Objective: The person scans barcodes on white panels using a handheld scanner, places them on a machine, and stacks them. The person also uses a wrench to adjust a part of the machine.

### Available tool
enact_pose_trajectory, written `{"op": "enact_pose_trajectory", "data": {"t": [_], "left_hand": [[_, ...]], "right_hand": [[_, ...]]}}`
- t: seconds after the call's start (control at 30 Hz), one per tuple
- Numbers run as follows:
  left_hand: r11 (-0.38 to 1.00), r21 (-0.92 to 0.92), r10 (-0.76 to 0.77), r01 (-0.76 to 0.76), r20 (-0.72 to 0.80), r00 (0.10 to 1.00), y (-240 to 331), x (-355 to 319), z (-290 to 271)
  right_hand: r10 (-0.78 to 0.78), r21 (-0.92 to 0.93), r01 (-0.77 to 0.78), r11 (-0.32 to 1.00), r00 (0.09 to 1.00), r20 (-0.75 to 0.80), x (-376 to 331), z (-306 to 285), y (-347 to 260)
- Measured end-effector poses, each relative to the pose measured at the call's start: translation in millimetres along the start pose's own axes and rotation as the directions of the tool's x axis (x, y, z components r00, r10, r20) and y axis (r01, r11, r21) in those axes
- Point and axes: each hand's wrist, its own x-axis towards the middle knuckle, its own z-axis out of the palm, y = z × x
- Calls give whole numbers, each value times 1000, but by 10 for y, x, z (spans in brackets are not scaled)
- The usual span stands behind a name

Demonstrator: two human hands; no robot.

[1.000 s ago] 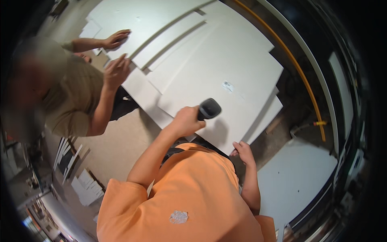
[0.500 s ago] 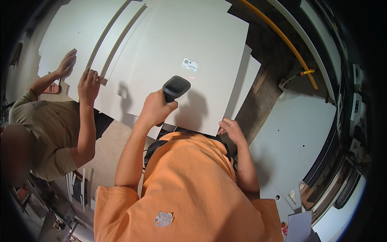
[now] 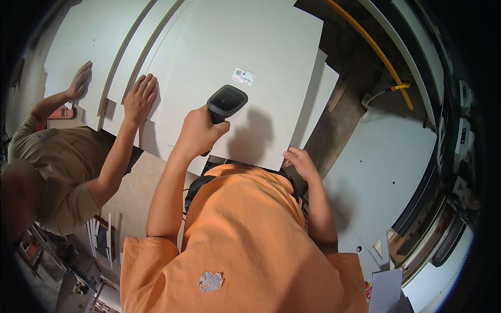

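Note:
My left hand [image 3: 200, 130] is closed round the handle of a black handheld barcode scanner [image 3: 227, 100], held above a large white panel [image 3: 271, 57]. Just beyond the scanner's head, a printed white label [image 3: 243, 76] is stuck on the panel, with a faint reddish glow on its lower part. At the panel's near right corner, my right hand [image 3: 301, 162] grips the edge between thumb and fingers. The scanner casts a dark shadow on the panel to its right.
A co-worker in a khaki shirt [image 3: 68, 172] stands at the left, both hands on white panels [image 3: 117, 68] with raised strips. More white boards [image 3: 386, 161] lie at the right. A yellow curved bar [image 3: 373, 44] and machinery [image 3: 462, 135] stand beyond them.
My left hand and the scanner have moved slightly away from me, toward the label. The red light has shifted onto the label. The co-worker's nearer hand has slid right and flattened on a panel.

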Motion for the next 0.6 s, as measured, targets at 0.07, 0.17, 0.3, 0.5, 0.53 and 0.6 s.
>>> {"op": "enact_pose_trajectory", "data": {"t": [0.07, 0.17, 0.3, 0.5, 0.53, 0.6], "left_hand": [[1000, 2, 8, -8, 0, 1000, 16, 5, -2], [1000, 3, -7, 7, 4, 1000, 36, 7, -5], [1000, 3, -9, 9, 3, 1000, 48, 16, -6], [1000, -25, -13, 13, -6, 1000, 24, 28, 9], [999, -37, -5, 4, -16, 1000, 13, 27, 15], [999, -52, 9, -10, -23, 1000, -19, 25, 24]], "right_hand": [[-2, 1, 2, 1000, 1000, 2, -7, 0, -7], [-2, 3, 2, 1000, 1000, 3, -10, 0, -8], [-1, 5, 0, 1000, 1000, 14, 2, -7, -4], [13, -5, -13, 1000, 1000, 20, -3, -31, -18], [17, -9, -17, 1000, 1000, 23, -4, -36, -20], [25, -24, -25, 999, 1000, 16, 0, -45, -21]]}}
